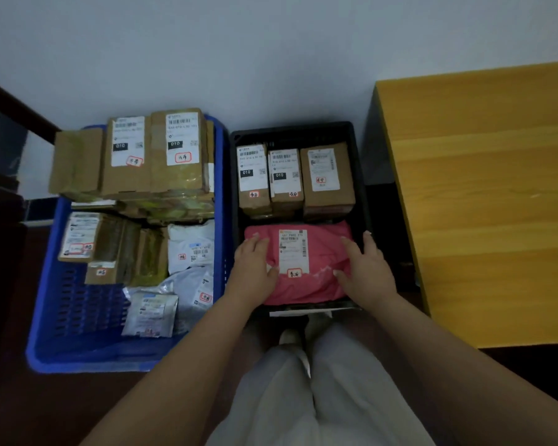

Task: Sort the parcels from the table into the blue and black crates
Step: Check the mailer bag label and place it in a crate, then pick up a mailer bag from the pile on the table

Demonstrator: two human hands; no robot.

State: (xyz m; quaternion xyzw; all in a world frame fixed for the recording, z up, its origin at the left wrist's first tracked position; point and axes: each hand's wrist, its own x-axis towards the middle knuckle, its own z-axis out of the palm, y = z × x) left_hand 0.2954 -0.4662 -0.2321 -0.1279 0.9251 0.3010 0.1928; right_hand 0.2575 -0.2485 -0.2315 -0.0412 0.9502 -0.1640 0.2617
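- Two crates sit side by side on the floor: blue crate point(45, 317) left, black crate point(358, 136) right.
- Left hand point(253, 263) lies flat, fingers spread, on the pink parcel point(316, 281) in the black crate's near half.
- Right hand point(366, 268) presses its right side, fingers straight.

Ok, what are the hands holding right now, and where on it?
The pink parcel in the black crate. The left hand lies on its left side, the right hand on its right side; fingers look fairly flat, so pressing rather than gripping.
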